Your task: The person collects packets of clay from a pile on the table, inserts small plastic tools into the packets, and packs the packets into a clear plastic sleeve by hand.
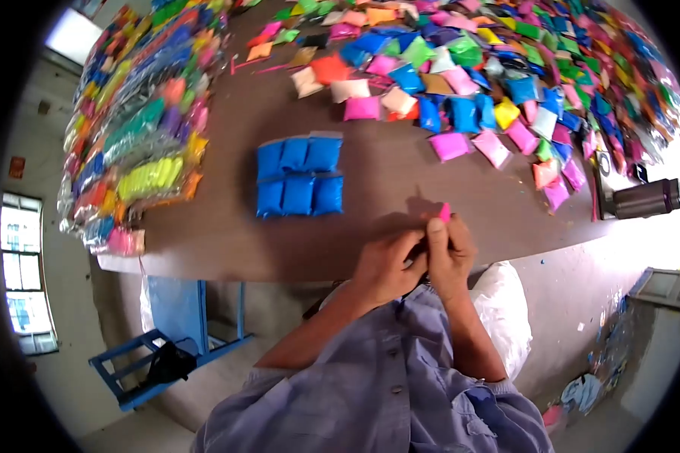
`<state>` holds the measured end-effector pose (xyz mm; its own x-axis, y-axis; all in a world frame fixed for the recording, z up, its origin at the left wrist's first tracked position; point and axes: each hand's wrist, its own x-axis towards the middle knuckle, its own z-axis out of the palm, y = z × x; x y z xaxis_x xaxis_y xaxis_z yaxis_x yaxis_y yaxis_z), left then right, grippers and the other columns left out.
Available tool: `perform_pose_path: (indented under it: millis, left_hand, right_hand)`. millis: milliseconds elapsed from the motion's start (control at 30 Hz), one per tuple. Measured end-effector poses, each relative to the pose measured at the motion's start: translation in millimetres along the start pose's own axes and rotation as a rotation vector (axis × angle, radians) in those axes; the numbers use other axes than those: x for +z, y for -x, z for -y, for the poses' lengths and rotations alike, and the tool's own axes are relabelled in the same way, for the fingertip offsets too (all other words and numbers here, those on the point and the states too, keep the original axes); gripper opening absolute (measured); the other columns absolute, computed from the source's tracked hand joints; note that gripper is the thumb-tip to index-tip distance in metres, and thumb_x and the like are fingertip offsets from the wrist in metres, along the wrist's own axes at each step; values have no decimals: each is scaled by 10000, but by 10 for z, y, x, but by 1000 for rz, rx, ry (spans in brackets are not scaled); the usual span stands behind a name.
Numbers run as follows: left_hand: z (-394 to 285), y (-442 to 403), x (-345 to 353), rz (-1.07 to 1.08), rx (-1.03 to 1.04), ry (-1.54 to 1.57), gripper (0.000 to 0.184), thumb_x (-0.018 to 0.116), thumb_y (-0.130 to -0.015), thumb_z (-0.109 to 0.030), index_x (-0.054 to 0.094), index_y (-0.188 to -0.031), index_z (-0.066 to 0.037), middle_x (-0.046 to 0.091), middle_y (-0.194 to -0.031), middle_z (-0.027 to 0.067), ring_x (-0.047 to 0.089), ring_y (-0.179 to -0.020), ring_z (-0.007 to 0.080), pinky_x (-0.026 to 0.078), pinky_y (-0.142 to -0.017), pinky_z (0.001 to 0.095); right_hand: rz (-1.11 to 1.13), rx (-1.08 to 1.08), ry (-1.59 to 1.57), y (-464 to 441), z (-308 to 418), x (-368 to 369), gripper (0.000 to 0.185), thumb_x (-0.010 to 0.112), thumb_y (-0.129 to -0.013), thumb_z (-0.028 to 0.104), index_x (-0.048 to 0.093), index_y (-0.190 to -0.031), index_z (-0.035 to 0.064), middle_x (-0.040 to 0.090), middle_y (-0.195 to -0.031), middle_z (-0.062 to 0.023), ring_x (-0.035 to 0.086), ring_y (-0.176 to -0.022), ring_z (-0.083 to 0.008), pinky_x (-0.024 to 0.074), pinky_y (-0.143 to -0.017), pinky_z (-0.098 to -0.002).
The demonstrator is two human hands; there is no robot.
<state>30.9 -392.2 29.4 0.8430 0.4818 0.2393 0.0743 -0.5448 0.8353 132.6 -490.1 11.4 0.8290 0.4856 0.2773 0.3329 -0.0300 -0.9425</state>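
Just past the table's near edge, my two hands meet in front of my body. My right hand [451, 253] is closed, with a small bright pink piece [445, 212] sticking up at its thumb and fingertips; its kind is unclear. Against it rests my left hand [389, 266], fingers curled in; whatever they hold is hidden. Several blue packets [298, 198] lie in two neat rows on the table, to the left of and beyond my hands.
A big heap of small coloured packets [461, 113] spreads over the back and right of the brown table [227, 234]. Larger clear bags of packets [151, 177] are piled at the left. A metal cylinder [646, 198] lies at the right edge. Below stands a blue stool [196, 317].
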Motion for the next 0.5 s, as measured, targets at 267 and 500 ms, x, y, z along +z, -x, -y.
perform_pose_path:
  millis: [267,500]
  left_hand:
    - [99,-100,-107,115,-195,240,156,752,-974,-134,715,-1071,-17,759,-938,154,743,-797,267,579,-720,363]
    - [151,-428,-1140,-349,-78,49,105,750,-993,-161,749,-994,-57,720,-767,58,669,-687,99,535,-610,315]
  right_hand:
    - [56,28,-11,-35,37,-8,192,653,-1043,140,752,-1059,-23,650,-850,-74,590,-767,-158,464,-702,-311]
    - [114,-16,134,-33,205,66,168,639,-1026,121,732,-1042,-18,704,-864,-150,676,-786,-251,528,-742,-366]
